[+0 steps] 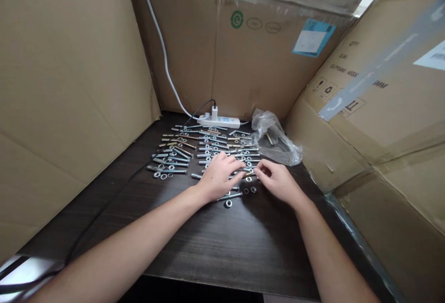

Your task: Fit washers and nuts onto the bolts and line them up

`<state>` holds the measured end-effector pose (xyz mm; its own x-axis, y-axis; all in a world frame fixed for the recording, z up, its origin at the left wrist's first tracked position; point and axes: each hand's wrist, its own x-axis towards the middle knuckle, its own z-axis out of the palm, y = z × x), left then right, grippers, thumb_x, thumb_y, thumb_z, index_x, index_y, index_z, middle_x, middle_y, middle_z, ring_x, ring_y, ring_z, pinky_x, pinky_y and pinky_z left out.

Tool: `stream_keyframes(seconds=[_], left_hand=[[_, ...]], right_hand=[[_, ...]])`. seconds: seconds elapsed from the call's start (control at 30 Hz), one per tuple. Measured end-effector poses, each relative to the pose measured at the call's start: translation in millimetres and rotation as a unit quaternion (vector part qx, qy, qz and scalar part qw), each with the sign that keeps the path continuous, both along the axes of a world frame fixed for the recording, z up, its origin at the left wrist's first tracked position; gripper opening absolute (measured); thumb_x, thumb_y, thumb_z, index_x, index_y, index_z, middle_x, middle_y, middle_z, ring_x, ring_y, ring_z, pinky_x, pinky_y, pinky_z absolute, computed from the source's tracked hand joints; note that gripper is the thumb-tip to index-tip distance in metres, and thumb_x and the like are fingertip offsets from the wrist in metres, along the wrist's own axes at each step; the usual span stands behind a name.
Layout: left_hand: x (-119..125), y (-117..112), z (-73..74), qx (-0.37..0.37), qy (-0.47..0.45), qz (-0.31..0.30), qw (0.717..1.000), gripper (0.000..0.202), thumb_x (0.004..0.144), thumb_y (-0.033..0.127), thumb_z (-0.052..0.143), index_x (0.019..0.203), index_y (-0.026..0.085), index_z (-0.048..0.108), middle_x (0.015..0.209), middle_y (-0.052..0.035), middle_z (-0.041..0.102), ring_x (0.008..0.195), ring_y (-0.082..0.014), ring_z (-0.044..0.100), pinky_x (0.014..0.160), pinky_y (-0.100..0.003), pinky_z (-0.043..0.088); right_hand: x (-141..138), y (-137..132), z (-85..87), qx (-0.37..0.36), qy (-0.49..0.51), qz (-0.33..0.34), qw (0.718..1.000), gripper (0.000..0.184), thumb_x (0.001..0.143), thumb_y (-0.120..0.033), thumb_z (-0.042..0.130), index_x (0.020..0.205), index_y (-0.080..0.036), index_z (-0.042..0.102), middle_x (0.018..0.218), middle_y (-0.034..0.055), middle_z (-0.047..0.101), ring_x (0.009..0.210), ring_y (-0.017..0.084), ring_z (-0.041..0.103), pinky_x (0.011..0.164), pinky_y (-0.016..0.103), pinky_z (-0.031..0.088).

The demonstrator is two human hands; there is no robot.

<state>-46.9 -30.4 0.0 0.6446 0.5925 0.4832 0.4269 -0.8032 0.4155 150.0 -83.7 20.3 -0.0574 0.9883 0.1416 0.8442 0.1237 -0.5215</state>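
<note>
My left hand reaches over the middle rows of hardware, its fingers and thumb closed around a silvery bolt. Opposite it, my right hand has thumb and forefinger pinched together at the bolt's other end; what is in that pinch is too small to make out. Below the hands lie a bolt, a thick washer, a hex nut and a thin ring. Part of the bolt row is hidden under my left hand.
Several sleeved bolts with washers lie in rows at left. Behind are a white power strip and a clear plastic bag. A black cable crosses the dark table. Cardboard boxes wall three sides.
</note>
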Motion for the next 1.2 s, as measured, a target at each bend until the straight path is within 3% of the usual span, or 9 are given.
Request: stream_keyframes(seconds=[0.13, 0.4, 0.7, 1.2], left_hand=[[0, 1, 0.1, -0.001, 0.008, 0.003, 1.000, 0.024, 0.092, 0.036, 0.044, 0.098, 0.021, 0.062, 0.085, -0.0038, 0.062, 0.080, -0.0189, 0.045, 0.075, -0.033, 0.035], [-1, 1, -0.9, 0.003, 0.028, 0.007, 1.000, 0.021, 0.091, 0.034, 0.045, 0.097, 0.021, 0.061, 0.086, -0.0019, 0.063, 0.081, -0.0188, 0.046, 0.075, -0.032, 0.034], [0, 3, -0.4, -0.015, -0.007, 0.023, 1.000, 0.021, 0.091, 0.033, 0.045, 0.097, 0.019, 0.060, 0.091, -0.0023, 0.065, 0.081, -0.0187, 0.047, 0.074, -0.032, 0.035], [-2, -1, 2.5, -0.047, -0.042, -0.039, 0.997, 0.027, 0.092, 0.037, 0.046, 0.114, 0.025, 0.056, 0.112, 0.0030, 0.065, 0.085, -0.0162, 0.052, 0.081, -0.030, 0.037]], right_hand=[[-15, -4, 2.3, 0.088, 0.059, 0.028, 0.994, 0.021, 0.088, -0.033, 0.045, 0.080, -0.019, 0.058, 0.070, 0.0007, 0.060, 0.063, 0.014, 0.053, 0.059, 0.023, 0.038], [-21, -6, -1.0, 0.172, 0.099, 0.032, 0.980, 0.017, 0.086, -0.030, 0.052, 0.084, -0.018, 0.064, 0.078, 0.0029, 0.064, 0.061, 0.013, 0.053, 0.058, 0.024, 0.042], [-23, -8, 1.5, 0.175, 0.109, 0.046, 0.977, 0.015, 0.085, -0.028, 0.053, 0.087, -0.018, 0.065, 0.080, 0.0030, 0.065, 0.060, 0.012, 0.053, 0.056, 0.024, 0.043], [-23, -8, -0.7, 0.171, 0.136, 0.062, 0.974, 0.008, 0.083, -0.026, 0.058, 0.084, -0.019, 0.061, 0.074, 0.0004, 0.061, 0.057, 0.011, 0.049, 0.053, 0.023, 0.039]])
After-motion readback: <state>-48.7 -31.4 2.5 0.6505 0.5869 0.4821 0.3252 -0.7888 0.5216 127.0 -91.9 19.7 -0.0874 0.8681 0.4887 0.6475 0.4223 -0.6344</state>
